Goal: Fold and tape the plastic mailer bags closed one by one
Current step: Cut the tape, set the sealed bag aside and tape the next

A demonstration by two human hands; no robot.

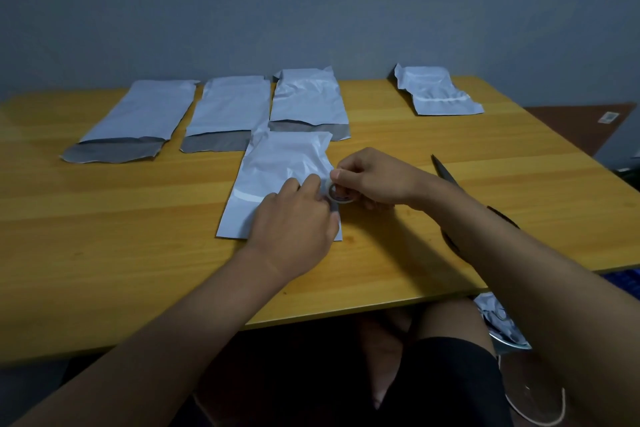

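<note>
A white plastic mailer bag [277, 170] lies in the middle of the wooden table [104, 218], its top folded over. My left hand [294, 222] lies on the bag's lower right part, fingertips reaching the small roll of clear tape [339, 193]. My right hand [370, 177] holds that roll at the bag's right edge, thumb and fingers curled round it. Three unsealed mailers lie in a row behind: left [138, 118], middle [227, 111], right [306, 97], each with its grey flap open toward me. A folded mailer [434, 90] lies at the far right.
Scissors [446, 173] lie on the table under my right forearm, blades pointing away. The table's front edge runs just above my knees. On the floor at lower right lies crumpled plastic [498, 319]. A grey wall stands right behind the table.
</note>
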